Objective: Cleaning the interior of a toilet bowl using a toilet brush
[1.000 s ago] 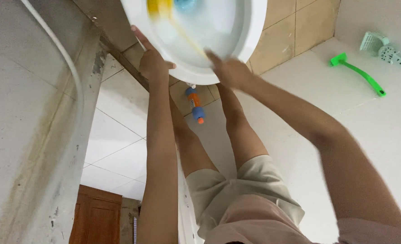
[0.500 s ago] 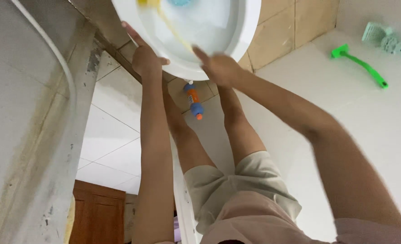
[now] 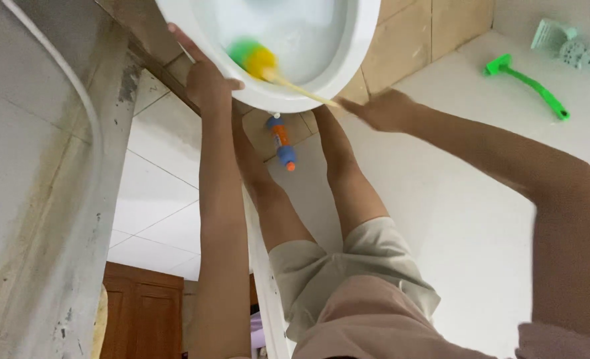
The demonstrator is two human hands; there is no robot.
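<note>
A white toilet bowl (image 3: pixel 365 40) fills the top of the head view. My left hand (image 3: pixel 205 83) grips its rim on the left side, thumb hooked over the edge. My right hand (image 3: pixel 381 110) is just outside the bowl's near edge, shut on the thin yellow handle of a toilet brush. The brush's yellow-green head (image 3: pixel 255 58) is blurred and lies against the inner wall of the bowl, close to my left hand. My bare legs and beige shorts (image 3: pixel 348 279) show between my arms.
An orange and blue bottle (image 3: pixel 282 143) lies on the tiled floor under the bowl. A green long-handled brush (image 3: pixel 524 86) and a pale green plastic basket (image 3: pixel 564 41) lie at upper right. A white hose (image 3: pixel 62 73) runs along the grey wall; a wooden door (image 3: pixel 142 312) is lower left.
My right hand has pulled back to the right, out from the bowl's edge. The brush head has slid from the far part of the bowl to the near left wall. My left hand stays put.
</note>
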